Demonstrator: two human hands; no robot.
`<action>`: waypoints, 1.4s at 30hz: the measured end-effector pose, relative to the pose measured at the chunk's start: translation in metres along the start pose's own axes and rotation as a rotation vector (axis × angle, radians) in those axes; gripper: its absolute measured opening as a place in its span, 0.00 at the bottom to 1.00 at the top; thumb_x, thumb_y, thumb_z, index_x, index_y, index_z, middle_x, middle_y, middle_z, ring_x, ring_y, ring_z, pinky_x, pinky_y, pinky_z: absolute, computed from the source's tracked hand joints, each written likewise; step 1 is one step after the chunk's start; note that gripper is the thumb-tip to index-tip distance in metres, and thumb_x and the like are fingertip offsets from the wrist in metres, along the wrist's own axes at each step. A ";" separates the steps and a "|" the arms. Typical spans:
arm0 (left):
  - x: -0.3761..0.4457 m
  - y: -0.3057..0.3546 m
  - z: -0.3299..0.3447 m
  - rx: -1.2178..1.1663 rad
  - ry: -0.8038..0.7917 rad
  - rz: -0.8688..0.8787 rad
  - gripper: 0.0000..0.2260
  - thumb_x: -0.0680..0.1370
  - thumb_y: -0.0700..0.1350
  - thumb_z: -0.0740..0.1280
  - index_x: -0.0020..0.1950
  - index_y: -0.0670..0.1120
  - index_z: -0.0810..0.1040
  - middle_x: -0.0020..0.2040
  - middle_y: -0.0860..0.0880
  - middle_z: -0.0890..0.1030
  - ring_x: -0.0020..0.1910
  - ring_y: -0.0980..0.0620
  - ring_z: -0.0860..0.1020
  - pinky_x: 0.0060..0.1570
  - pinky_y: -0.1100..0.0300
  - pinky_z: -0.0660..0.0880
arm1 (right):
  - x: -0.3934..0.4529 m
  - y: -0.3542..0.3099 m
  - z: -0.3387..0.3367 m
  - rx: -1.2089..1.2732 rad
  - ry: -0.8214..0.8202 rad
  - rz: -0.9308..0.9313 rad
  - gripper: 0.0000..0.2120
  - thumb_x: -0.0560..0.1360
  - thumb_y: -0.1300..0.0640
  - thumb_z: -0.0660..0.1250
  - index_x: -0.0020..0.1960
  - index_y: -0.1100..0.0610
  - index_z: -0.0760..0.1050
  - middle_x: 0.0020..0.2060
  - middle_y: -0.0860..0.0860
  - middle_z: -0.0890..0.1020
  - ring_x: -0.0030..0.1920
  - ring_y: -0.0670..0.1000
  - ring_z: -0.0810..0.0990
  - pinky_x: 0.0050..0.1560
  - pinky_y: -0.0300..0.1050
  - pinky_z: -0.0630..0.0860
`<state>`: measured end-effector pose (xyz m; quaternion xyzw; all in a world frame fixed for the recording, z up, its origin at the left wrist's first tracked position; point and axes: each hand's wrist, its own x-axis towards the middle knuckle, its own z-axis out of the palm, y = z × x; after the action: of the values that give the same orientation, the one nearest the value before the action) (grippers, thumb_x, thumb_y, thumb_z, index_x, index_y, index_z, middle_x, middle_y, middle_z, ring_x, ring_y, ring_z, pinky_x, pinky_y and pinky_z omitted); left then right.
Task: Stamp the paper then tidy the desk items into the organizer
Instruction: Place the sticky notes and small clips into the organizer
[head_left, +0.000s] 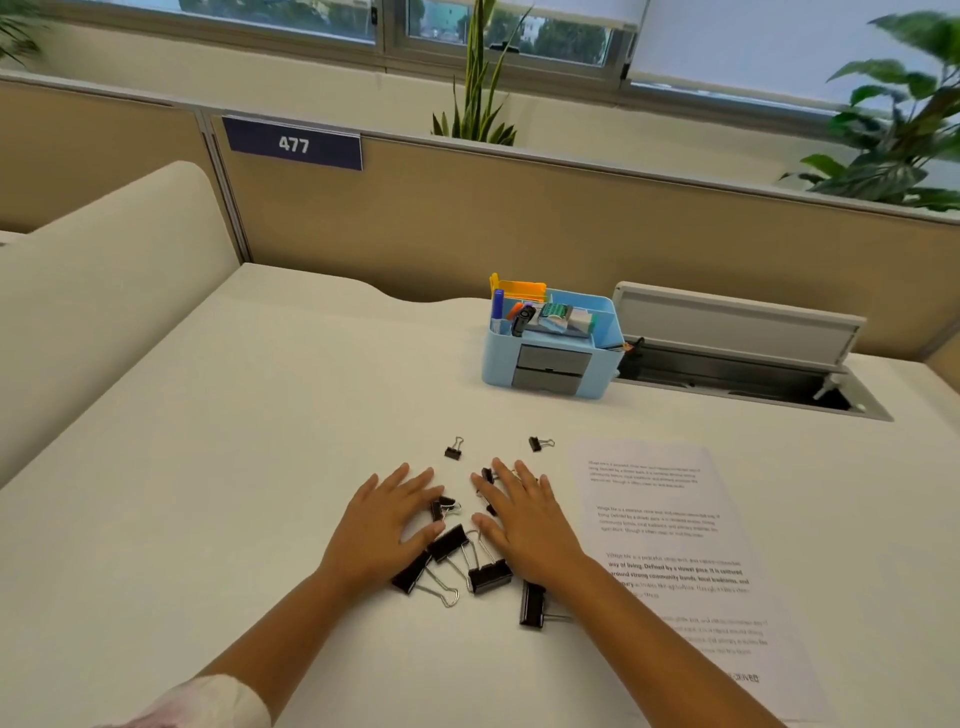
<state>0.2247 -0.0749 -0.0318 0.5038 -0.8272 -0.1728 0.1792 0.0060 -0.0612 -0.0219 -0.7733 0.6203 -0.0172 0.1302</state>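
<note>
Head view looks down on a white table (208, 467) where black binder clips lie scattered between two bare hands. Left hand (387, 519) rests palm-down, fingers (402, 475) spread and flat, pinching nothing; its thumb side sits against a large clip (448, 543) and a small one (441, 509). Just below it a second large clip (411, 573) lies with its body slanting up to the right and its wire handles trailing toward the lower right. A third (489, 574) has its handles running up toward the hands. Right hand (522, 519) also lies flat, fingers splayed, covering some small clips; a fourth large clip (532, 604) lies by its wrist, long axis nearly upright in the picture, handle pointing right. Two small clips (453, 451) (535, 444) lie apart beyond the fingertips.

I judge these clips light, stiff and springy, smooth enough to slide; sweeping them together, then lifting by the black bodies or wire loops, should work. The blue organizer (493, 364) stands farther back, and the printed paper (675, 545) lies at the right.
</note>
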 end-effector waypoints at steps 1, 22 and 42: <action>-0.003 0.001 0.001 0.003 0.009 -0.009 0.21 0.77 0.61 0.55 0.70 0.60 0.64 0.73 0.62 0.60 0.73 0.61 0.50 0.72 0.57 0.44 | -0.001 -0.001 -0.001 0.000 -0.005 0.004 0.26 0.79 0.39 0.45 0.74 0.42 0.45 0.76 0.47 0.44 0.75 0.51 0.38 0.72 0.51 0.35; -0.005 0.008 -0.005 0.003 0.285 -0.148 0.13 0.73 0.42 0.68 0.57 0.43 0.79 0.59 0.45 0.79 0.57 0.44 0.77 0.56 0.50 0.73 | -0.006 -0.002 -0.008 0.051 -0.049 0.011 0.26 0.79 0.40 0.47 0.75 0.42 0.46 0.76 0.48 0.44 0.75 0.52 0.38 0.72 0.53 0.36; -0.002 0.019 -0.010 0.120 0.298 -0.223 0.13 0.73 0.51 0.58 0.43 0.43 0.77 0.38 0.48 0.76 0.34 0.48 0.74 0.32 0.56 0.73 | 0.061 0.028 -0.076 1.335 0.382 0.485 0.07 0.78 0.58 0.60 0.46 0.52 0.77 0.41 0.47 0.80 0.42 0.47 0.77 0.39 0.34 0.74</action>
<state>0.2159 -0.0662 -0.0144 0.6220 -0.7394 -0.0655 0.2493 -0.0211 -0.1390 0.0371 -0.3540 0.6431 -0.4965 0.4633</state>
